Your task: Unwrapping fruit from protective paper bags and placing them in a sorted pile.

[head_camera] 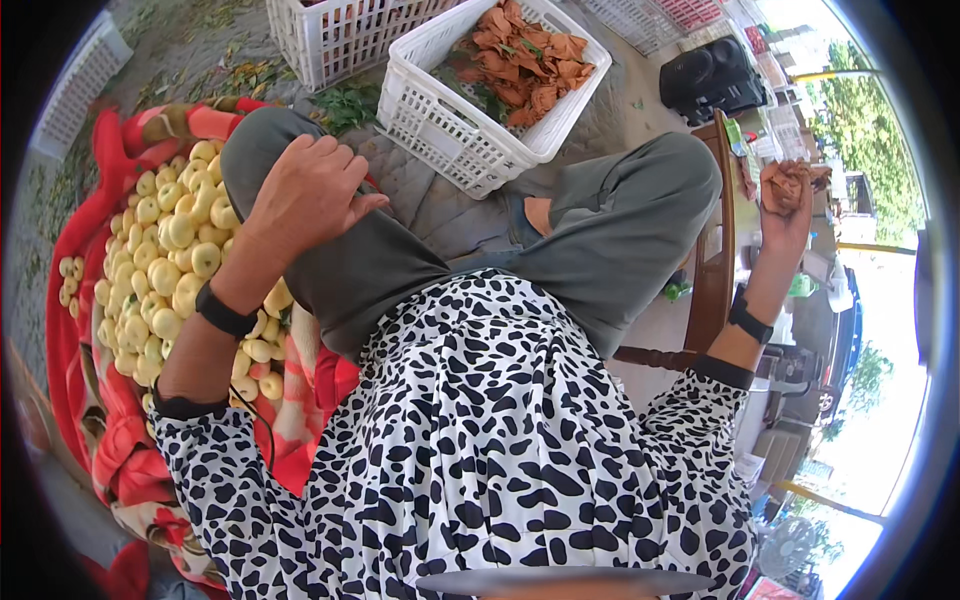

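My left hand [311, 195] lies back-up over my left knee, its fingers curled and its thumb pointing to the right; its palm is hidden. Beside that knee, a large heap of pale yellow round fruit [169, 270] rests on a red patterned blanket [124, 450]. My right hand [786, 217] is raised far out on the right, gripping crumpled brown paper [784, 184]; whether anything is inside the paper cannot be seen. In front of my crossed legs stands a white plastic crate [450, 146] holding crumpled brown papers [529, 60] and some green leaves.
Another white crate [330, 52] stands behind the near one, with more crates [630, 22] at the top right. A black loudspeaker [709, 75] is beyond my right knee. Wooden furniture [716, 247] borders my right side. Leaves [349, 105] lie on the grey ground cloth.
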Action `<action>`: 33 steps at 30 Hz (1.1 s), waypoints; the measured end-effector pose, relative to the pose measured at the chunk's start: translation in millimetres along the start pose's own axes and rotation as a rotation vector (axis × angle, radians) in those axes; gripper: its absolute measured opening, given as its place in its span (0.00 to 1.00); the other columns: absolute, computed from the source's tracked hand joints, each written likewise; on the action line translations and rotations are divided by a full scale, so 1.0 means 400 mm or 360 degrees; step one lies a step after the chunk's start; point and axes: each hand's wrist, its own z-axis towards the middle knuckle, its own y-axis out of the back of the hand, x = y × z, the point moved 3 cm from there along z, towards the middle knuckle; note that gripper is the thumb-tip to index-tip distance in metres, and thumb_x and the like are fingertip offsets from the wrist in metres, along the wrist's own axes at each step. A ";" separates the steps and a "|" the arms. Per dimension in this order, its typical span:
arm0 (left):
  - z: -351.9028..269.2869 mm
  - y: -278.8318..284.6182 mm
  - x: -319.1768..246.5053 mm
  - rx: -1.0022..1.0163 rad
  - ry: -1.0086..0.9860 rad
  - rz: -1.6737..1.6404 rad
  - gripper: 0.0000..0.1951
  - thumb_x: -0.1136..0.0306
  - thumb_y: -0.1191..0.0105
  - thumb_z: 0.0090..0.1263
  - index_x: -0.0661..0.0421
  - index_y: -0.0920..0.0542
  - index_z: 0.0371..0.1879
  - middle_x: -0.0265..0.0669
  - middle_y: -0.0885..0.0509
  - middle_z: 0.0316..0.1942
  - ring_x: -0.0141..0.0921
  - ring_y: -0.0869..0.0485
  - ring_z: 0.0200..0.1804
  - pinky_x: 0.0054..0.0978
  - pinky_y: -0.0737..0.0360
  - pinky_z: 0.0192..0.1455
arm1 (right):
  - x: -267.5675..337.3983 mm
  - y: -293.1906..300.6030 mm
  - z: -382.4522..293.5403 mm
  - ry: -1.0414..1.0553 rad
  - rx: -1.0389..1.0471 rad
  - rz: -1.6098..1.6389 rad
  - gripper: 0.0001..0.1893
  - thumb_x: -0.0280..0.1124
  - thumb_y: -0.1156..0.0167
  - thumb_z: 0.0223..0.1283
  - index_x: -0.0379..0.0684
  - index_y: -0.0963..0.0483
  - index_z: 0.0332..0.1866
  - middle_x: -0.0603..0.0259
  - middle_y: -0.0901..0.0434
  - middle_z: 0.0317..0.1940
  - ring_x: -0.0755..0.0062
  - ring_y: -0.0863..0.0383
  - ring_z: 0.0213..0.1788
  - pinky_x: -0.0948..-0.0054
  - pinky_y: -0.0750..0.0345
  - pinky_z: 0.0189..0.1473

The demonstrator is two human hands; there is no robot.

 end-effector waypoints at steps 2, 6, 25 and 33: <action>-0.008 0.003 -0.006 0.0020 -0.0059 -0.0005 0.15 0.54 0.38 0.58 0.53 0.24 0.28 0.34 0.25 0.27 0.35 0.25 0.35 0.34 0.30 0.42 | -0.039 -0.014 0.018 -0.0088 0.0152 0.0065 0.10 0.25 0.44 0.67 0.35 0.27 0.51 0.57 0.20 0.42 0.64 0.20 0.49 0.62 0.23 0.60; -0.037 0.019 -0.029 -0.0035 -0.0229 0.0039 0.16 0.52 0.39 0.60 0.52 0.23 0.24 0.33 0.25 0.24 0.34 0.25 0.32 0.31 0.30 0.40 | -0.092 -0.047 0.080 -0.0112 -0.0130 0.0116 0.07 0.23 0.42 0.64 0.31 0.27 0.43 0.52 0.22 0.37 0.66 0.23 0.39 0.69 0.21 0.48; 0.052 -0.015 -0.035 0.0156 0.0063 -0.0216 0.16 0.56 0.35 0.56 0.53 0.25 0.31 0.37 0.23 0.25 0.40 0.22 0.35 0.37 0.30 0.41 | -0.624 -0.023 0.104 -0.0525 -0.0024 -0.0385 0.09 0.31 0.35 0.59 0.41 0.27 0.40 0.62 0.21 0.30 0.68 0.19 0.31 0.67 0.19 0.31; 0.094 -0.031 -0.037 0.0094 -0.0049 -0.0019 0.14 0.57 0.36 0.57 0.54 0.24 0.29 0.35 0.22 0.25 0.37 0.22 0.34 0.35 0.28 0.40 | -0.645 -0.008 0.099 -0.0501 -0.0225 -0.0410 0.08 0.25 0.37 0.57 0.41 0.29 0.38 0.62 0.21 0.30 0.71 0.19 0.32 0.67 0.17 0.32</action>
